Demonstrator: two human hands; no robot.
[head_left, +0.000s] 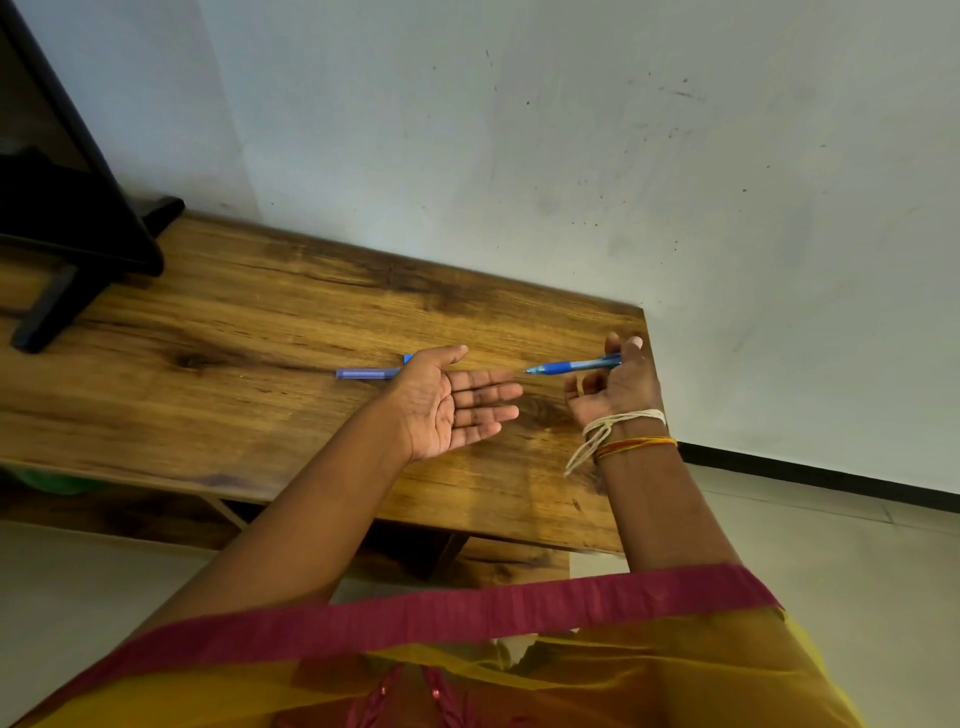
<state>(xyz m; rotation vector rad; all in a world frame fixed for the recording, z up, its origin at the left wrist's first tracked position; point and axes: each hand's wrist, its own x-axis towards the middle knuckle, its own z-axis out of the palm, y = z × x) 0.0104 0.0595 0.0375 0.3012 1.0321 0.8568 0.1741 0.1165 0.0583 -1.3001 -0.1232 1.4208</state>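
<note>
1. Yellow garment (519, 675) with a red border fills the bottom of the view; both bare forearms reach forward over it.
2. Wooden table (260, 332) runs against the wall, its right end just beyond the hands. Its shelf below is mostly hidden.
3. Black screen (62, 208) on a stand sits at the table's far left, cut off by the frame.
4. Left hand (452, 410) hovers palm up over the table, fingers straight and together, holding nothing.
5. Right hand (621, 387) is upright at the table's right end, thumb and fingers pinching the blue pen (571, 367) by its rear part. Threads (623, 421) are tied at the wrist.
6. The pen's long axis lies nearly level across the view. Its tip points left and ends just short of the left fingertips, apart from them.
7. Pen cap (366, 373) lies flat on the table, left of the left hand.
   - The left hand sits between pen and cap, so it is the nearer one.
   - The cap's right end is hidden behind the thumb base.
   - I cannot tell whether the blue bit showing above it is the cap's clip.
</note>
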